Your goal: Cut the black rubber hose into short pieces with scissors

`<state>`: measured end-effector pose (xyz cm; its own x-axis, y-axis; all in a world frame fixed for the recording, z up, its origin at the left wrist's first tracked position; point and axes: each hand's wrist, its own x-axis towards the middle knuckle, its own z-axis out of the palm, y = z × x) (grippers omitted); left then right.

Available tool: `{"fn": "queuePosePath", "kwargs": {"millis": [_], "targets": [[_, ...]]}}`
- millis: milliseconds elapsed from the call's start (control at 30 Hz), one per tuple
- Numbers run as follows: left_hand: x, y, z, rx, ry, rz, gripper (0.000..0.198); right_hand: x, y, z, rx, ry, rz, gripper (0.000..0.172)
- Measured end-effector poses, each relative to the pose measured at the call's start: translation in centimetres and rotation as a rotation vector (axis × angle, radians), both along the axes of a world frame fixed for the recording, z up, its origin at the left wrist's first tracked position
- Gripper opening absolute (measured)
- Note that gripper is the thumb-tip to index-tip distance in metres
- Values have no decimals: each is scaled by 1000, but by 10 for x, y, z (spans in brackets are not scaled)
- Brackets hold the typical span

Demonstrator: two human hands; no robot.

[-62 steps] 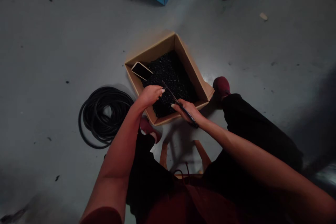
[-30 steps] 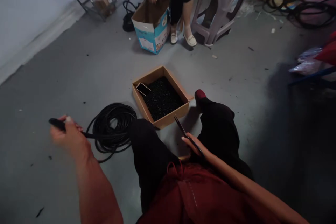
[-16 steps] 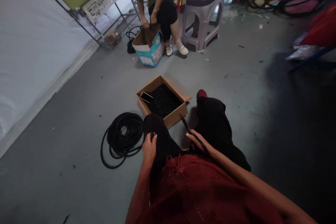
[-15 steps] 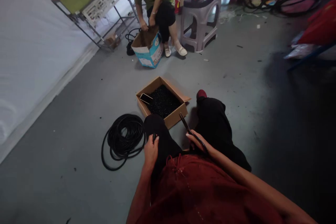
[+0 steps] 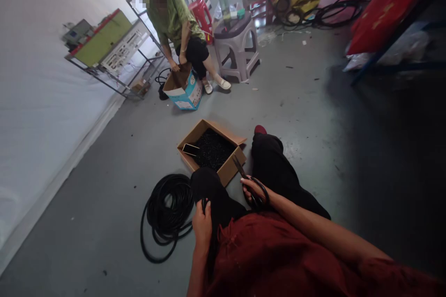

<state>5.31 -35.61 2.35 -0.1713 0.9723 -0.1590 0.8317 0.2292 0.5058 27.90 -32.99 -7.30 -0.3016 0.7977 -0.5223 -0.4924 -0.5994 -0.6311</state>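
Observation:
My right hand grips a pair of black-handled scissors, blades pointing up and left toward the cardboard box. My left hand is closed, thumb up, on a black cable whose short end pokes out above the fingers. Beside that hand, on the floor, lies a coil of the same-looking black cable; a strand runs from it toward the hand. Many small black pieces fill the box between my legs. A dark phone-like rectangle with a pale edge rests at its left side.
Across from me a seated person in a green top has both hands at a blue-and-white carton. A grey plastic stool stands beside them. A metal-framed bench is at left, a red bag at right.
My view has tilted up and shifted right, so the scene sits lower and further left. The scissors have turned in my right hand, showing their handle loops. My left hand keeps its grip.

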Motion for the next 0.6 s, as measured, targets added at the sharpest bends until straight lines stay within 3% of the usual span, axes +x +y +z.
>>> {"fn": "queuePosePath", "kwargs": {"millis": [167,600], "targets": [[4,-6,-1,13,-76,-3,35,-3,1,4,-9,37,-14,37],[11,14,-11,-83,-164,18,38,4,-8,13,21,155,-39,42]]}}
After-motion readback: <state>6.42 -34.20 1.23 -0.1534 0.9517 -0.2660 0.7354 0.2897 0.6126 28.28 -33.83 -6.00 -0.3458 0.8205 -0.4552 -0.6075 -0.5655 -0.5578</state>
